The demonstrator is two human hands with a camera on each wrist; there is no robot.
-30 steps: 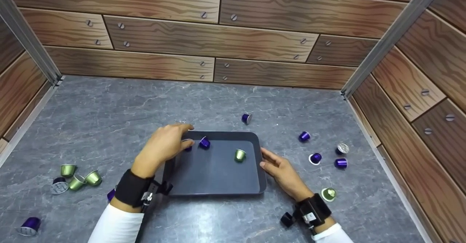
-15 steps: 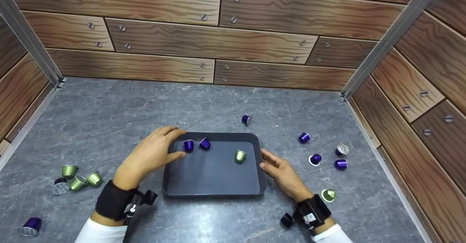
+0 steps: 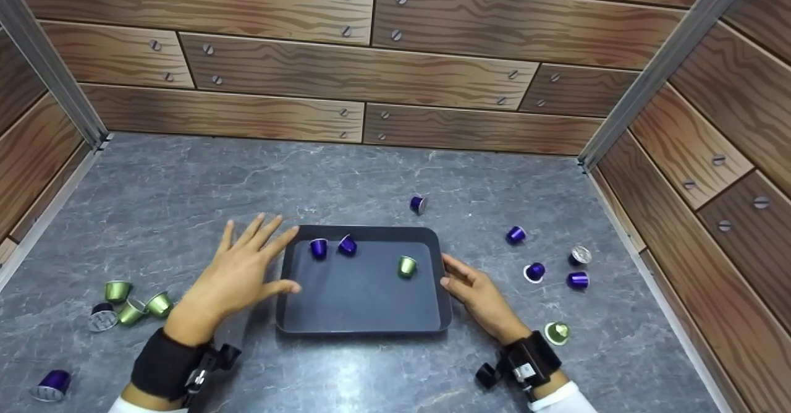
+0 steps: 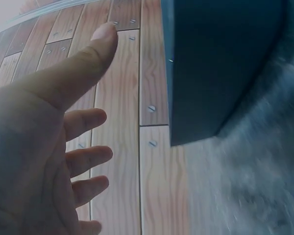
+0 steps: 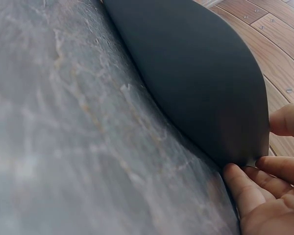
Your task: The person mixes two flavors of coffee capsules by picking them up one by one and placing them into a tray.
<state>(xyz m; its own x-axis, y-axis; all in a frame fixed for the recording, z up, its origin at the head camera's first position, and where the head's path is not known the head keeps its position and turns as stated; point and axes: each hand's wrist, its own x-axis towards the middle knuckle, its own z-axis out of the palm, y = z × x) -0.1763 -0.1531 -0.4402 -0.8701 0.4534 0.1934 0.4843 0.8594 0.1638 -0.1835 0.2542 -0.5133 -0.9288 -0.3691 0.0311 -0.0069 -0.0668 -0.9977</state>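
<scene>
Pinching the shallow dark-grey rectangular tray (image 3: pixel 364 308) on the marbled grey surface (image 3: pixel 358 181) with my right hand (image 3: pixel 482 295), left hand (image 3: pixel 235 277) empty and fanned wide, I judged loading underway, two glossy purple cup-shaped capsules (image 3: pixel 319 249) and one glossy green capsule (image 3: pixel 407 267) inside, light left-hand pinch probably next.

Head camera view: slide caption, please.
Left hand, fingers spread, by a dark tray holding three capsules; right hand at its right side.
</scene>
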